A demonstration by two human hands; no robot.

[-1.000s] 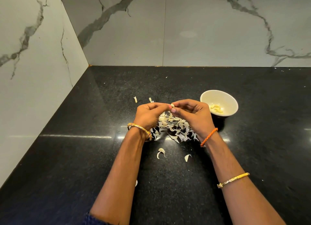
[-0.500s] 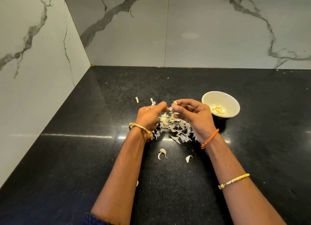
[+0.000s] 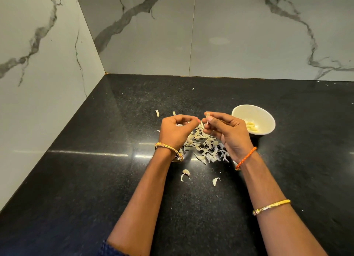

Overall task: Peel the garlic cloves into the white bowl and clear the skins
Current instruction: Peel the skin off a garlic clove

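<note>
Peeling was mid-step: the right hand point(image 3: 228, 129) pinched a garlic clove point(image 3: 207, 115) in its grip above the heap of skins point(image 3: 205, 144) on the black worktop point(image 3: 95, 179), while the left hand point(image 3: 176, 129) pinched a strip of skin point(image 3: 201, 124) hanging just beside it. The clove's long axis looked roughly upright, though too small to be sure. Next, I judged, the strip needed pulling free before the clove went right into the white bowl point(image 3: 252, 112).

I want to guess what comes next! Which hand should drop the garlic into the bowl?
Probably the right hand: it pinches the garlic clove and sits right beside the white bowl. The left hand is farther away, across the skins.
</note>
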